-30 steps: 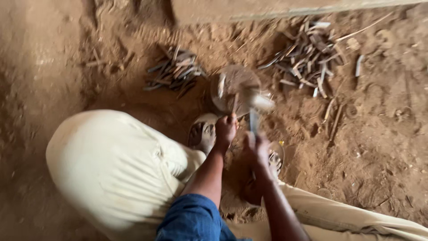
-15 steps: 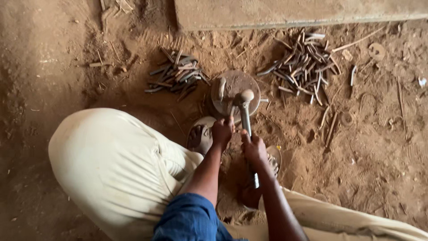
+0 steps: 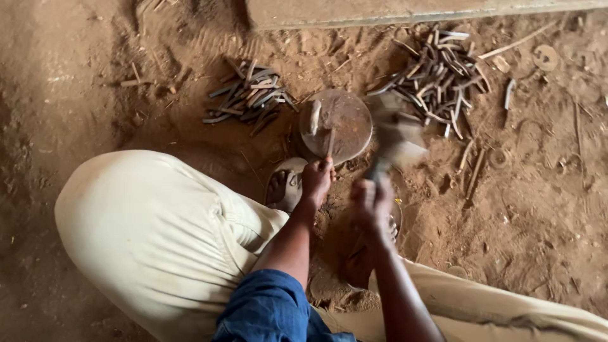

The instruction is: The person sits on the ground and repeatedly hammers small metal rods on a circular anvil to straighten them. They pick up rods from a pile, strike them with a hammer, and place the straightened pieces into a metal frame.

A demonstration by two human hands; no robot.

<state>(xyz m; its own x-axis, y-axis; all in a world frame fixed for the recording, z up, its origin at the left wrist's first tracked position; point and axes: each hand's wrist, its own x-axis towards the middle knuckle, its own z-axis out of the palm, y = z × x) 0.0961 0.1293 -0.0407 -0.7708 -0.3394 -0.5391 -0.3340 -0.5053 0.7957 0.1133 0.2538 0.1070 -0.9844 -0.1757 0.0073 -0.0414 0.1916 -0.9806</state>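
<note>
On round anvil (image 3: pixel 345 123), held metal strip (image 3: pixel 330 142)

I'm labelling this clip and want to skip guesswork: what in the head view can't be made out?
- Hammer head: motion blur smears its shape.
- Metal strip in the left hand: its lower end is hidden by the fingers.
- Right hand: blurred, grip unclear.
- Feet: largely covered by the forearms.
- Right pile of strips: pieces too small to count.

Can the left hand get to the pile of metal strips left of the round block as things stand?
Probably yes, but not freely. The left hand grips a thin metal piece standing on the round block. The pile of strips lies on open dirt beyond it, nothing between. The hand would have to let go first.
</note>
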